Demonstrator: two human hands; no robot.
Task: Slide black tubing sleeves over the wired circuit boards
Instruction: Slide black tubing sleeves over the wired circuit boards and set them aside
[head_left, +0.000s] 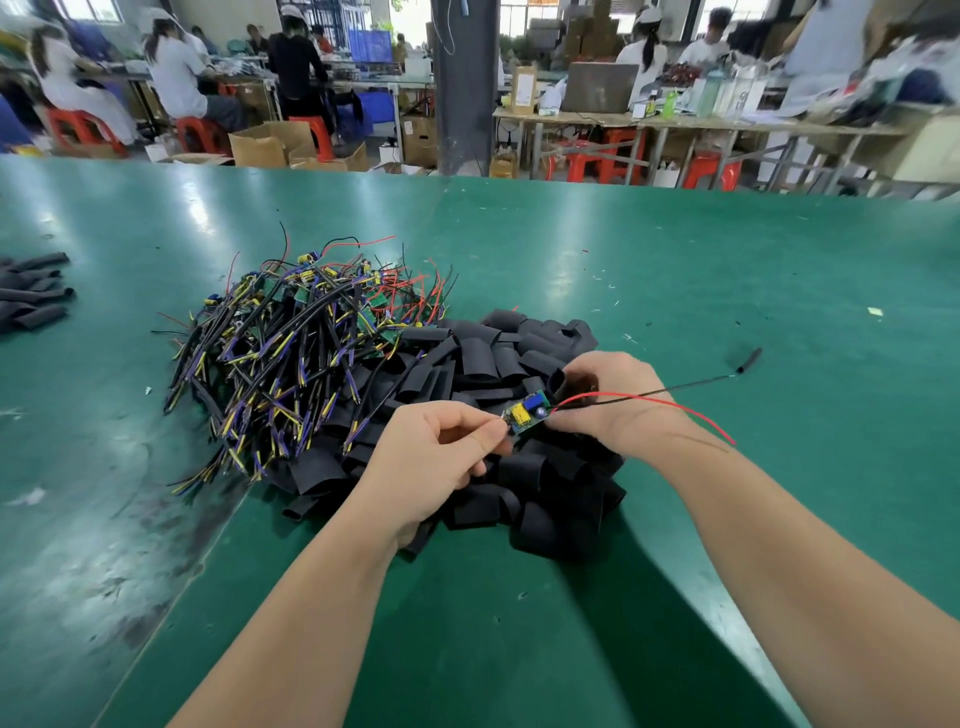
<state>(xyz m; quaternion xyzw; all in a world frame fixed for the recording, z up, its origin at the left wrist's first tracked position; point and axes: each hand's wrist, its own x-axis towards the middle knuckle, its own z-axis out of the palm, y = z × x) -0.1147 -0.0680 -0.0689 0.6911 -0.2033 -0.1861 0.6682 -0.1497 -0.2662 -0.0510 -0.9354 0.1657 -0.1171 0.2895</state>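
Left hand (441, 447) is pinching the left end of a circuit board (525, 410). Right hand (608, 400), just beyond, is curling around what looks like a black sleeve (558, 382). The board's long axis is running left to right, with its wires (649, 397) trailing over the right wrist. Farther off, the sleeve pile (483, 358) and the wired-board heap (291, 332) are lying toward the middle of the table (727, 260).

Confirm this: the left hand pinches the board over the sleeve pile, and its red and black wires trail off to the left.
One point is wrong: the head view shows the wires trailing off to the right, across the right hand, not to the left. The rest holds: the left hand pinches the board over the sleeve pile.
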